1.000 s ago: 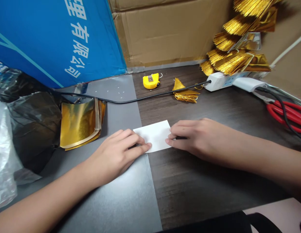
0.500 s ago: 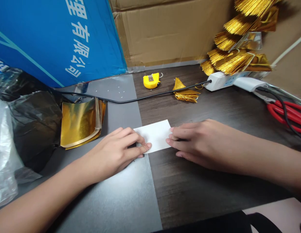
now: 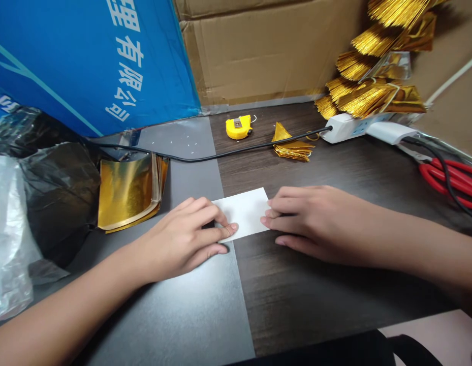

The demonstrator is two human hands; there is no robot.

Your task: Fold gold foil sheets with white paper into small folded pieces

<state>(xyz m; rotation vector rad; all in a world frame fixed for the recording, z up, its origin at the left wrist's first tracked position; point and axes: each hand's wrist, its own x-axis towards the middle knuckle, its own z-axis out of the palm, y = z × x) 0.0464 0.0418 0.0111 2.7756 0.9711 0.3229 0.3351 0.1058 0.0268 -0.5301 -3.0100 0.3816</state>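
Observation:
A small white piece of paper (image 3: 246, 212) lies flat across the seam between the grey and the dark wood-look surface. My left hand (image 3: 199, 231) grips its left end, fingers bent and the index and middle fingertips close together on it; the little finger rests apart on the table. At the right end, my right hand (image 3: 304, 218) has thumb and fingertips closed on the paper's edge. Behind the left hand stands a stack of gold foil sheets (image 3: 127, 195). A folded gold paper piece (image 3: 291, 147) lies beyond the right hand.
A yellow tape measure (image 3: 238, 127) sits near the cardboard box (image 3: 266, 56). A black cable (image 3: 205, 158) crosses the table to a white power strip (image 3: 344, 127). Red-handled scissors (image 3: 449, 175) lie at right, below fanned gold paper bundles (image 3: 367, 96). Black plastic (image 3: 60, 198) is at left.
The paper and both hands stay almost in place. A lower finger of my left hand has moved out from under the paper's edge. The view has shifted slightly.

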